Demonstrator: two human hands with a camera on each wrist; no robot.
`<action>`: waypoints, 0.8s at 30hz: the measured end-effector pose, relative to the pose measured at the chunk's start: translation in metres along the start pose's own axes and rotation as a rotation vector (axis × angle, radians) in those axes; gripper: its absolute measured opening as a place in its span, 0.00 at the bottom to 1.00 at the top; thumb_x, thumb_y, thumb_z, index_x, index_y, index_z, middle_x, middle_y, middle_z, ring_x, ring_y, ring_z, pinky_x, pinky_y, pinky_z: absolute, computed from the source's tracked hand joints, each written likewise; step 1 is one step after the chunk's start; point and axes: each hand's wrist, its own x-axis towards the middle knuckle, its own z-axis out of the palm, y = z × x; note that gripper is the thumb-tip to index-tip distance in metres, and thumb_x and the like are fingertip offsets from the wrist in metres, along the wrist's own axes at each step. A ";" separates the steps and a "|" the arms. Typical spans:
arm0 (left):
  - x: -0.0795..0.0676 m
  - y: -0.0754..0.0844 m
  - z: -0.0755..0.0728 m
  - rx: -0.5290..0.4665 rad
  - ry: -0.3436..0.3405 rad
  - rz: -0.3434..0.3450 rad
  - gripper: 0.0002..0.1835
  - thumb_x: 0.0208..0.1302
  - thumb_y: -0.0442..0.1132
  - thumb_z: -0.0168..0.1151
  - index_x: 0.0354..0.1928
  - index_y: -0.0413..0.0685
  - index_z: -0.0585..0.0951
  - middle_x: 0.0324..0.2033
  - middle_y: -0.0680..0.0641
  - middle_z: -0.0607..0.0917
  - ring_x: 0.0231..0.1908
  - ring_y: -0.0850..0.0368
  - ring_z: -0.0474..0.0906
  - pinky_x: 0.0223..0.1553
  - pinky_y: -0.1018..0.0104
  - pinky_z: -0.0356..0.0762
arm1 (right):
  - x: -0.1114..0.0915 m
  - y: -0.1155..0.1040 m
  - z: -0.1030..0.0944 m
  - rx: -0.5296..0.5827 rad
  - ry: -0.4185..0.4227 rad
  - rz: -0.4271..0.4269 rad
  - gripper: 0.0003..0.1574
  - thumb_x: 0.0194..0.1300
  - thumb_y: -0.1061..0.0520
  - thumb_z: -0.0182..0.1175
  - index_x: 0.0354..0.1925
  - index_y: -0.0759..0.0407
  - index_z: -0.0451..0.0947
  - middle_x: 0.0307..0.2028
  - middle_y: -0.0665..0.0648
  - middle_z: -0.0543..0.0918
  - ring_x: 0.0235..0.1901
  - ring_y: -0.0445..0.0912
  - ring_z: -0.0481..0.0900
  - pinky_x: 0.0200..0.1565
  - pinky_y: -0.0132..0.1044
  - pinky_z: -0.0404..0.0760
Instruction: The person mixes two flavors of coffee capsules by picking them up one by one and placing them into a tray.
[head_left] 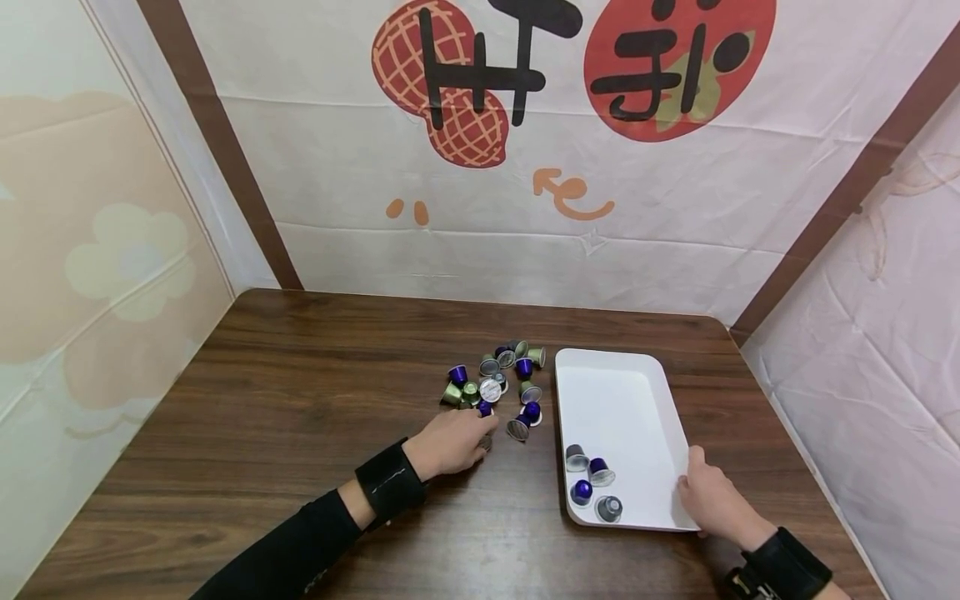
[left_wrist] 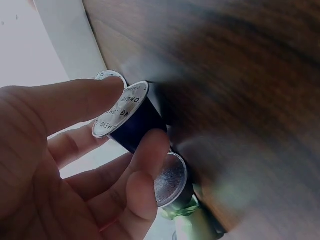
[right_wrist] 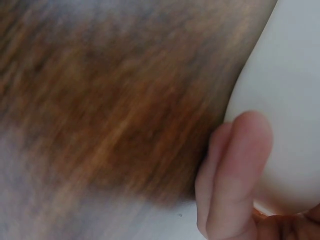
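Printed white cloth (head_left: 480,258) rose beyond the tabletop (head_left: 262,417), and wide wood ran from the left edge up to the left hand (head_left: 450,442), thumb and finger pinching a blue capsule (left_wrist: 140,122) at the near side of the mid-tabletop capsule cluster (head_left: 490,390)! Just right lay the white tray (head_left: 622,400), four capsules (head_left: 601,472) huddled toward its near left corner, smooth floor stretching to its far edge; the right hand (head_left: 720,500), well apart, gripped its right edge by the near corner.

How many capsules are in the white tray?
4, grouped in the near-left part of the white tray: the farthest grey capsule, the right-hand blue capsule, the left-hand blue capsule and the nearest grey capsule. None appears hidden.
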 end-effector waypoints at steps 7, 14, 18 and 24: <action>0.001 -0.004 0.000 -0.068 0.021 0.010 0.08 0.61 0.37 0.63 0.41 0.49 0.75 0.29 0.52 0.75 0.27 0.60 0.72 0.27 0.65 0.70 | 0.002 -0.001 -0.002 0.006 -0.006 0.012 0.22 0.70 0.65 0.39 0.54 0.77 0.44 0.25 0.65 0.71 0.15 0.49 0.74 0.19 0.40 0.73; 0.004 -0.001 -0.003 -0.094 0.115 0.051 0.07 0.64 0.38 0.61 0.42 0.48 0.75 0.32 0.52 0.75 0.29 0.60 0.71 0.29 0.66 0.71 | 0.001 -0.001 -0.002 0.001 -0.001 0.006 0.20 0.70 0.65 0.38 0.53 0.77 0.45 0.24 0.64 0.71 0.14 0.49 0.74 0.18 0.40 0.72; 0.008 0.009 -0.011 -0.091 0.147 0.080 0.08 0.65 0.38 0.60 0.44 0.48 0.76 0.33 0.52 0.77 0.31 0.61 0.73 0.31 0.66 0.72 | 0.000 -0.003 -0.002 -0.004 -0.007 0.023 0.21 0.70 0.65 0.38 0.54 0.77 0.45 0.25 0.66 0.71 0.14 0.49 0.74 0.19 0.40 0.73; 0.022 0.028 -0.016 -0.073 0.156 0.133 0.08 0.65 0.38 0.59 0.45 0.48 0.76 0.31 0.53 0.75 0.28 0.62 0.71 0.28 0.69 0.70 | -0.002 -0.005 -0.001 -0.004 0.001 0.028 0.21 0.69 0.65 0.39 0.53 0.77 0.45 0.26 0.68 0.72 0.14 0.49 0.74 0.19 0.40 0.73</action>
